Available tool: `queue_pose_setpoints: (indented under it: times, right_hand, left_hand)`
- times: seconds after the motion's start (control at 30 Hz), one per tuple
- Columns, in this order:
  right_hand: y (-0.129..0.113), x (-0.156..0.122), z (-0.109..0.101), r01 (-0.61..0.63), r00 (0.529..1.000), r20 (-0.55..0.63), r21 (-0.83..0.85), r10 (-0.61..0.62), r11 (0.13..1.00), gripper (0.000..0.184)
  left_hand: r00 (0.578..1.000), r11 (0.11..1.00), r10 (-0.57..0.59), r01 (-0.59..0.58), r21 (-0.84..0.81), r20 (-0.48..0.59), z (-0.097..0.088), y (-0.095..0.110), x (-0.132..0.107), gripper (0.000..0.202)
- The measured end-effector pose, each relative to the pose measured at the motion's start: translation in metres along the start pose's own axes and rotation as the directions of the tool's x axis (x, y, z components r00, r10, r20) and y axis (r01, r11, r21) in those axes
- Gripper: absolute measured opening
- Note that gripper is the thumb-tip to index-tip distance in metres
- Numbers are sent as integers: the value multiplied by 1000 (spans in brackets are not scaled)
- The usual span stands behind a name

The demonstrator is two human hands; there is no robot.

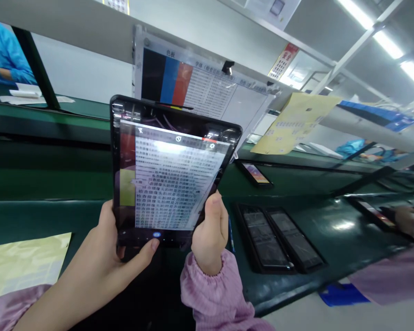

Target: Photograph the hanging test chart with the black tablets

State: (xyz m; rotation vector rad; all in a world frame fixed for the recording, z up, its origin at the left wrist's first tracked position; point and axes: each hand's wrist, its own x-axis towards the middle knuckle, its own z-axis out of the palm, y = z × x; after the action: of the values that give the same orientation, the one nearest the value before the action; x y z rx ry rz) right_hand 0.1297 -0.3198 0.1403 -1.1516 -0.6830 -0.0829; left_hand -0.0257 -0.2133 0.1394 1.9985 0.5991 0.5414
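Green conveyor (37,216) behind; left hand (103,257), right hand (210,230) grip closed round tablet (165,174); screen text illegible.

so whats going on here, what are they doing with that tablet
A person in pink sleeves holds a black tablet up in both hands. The left hand grips its lower left corner, thumb at a blue button on the screen; the right hand holds the right edge. The screen shows a camera view of the printed colour chart hanging behind it. Two more tablets lie flat on the green belt to the right.
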Motion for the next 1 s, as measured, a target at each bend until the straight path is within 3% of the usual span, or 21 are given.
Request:
queue_pose_setpoints:
  times: [0.33, 0.73, 1.0]
  right_hand:
    - [-5, 1, 1, 30, 998, 56, 44, -32, 999, 37]
    - [8, -7, -4, -9, 994, -109, -16, 8, 1000, 33]
    - [10, -8, -6, 13, 994, -111, -13, -14, 1000, 32]
  left_hand:
    - [1000, 999, -30, 30, -24, 8, -1, -1, -2, 58]
    - [1000, 1000, 0, 0, -6, 5, -2, 1, 0, 57]
    - [998, 998, 54, -54, -13, -43, 0, 1, 0, 55]
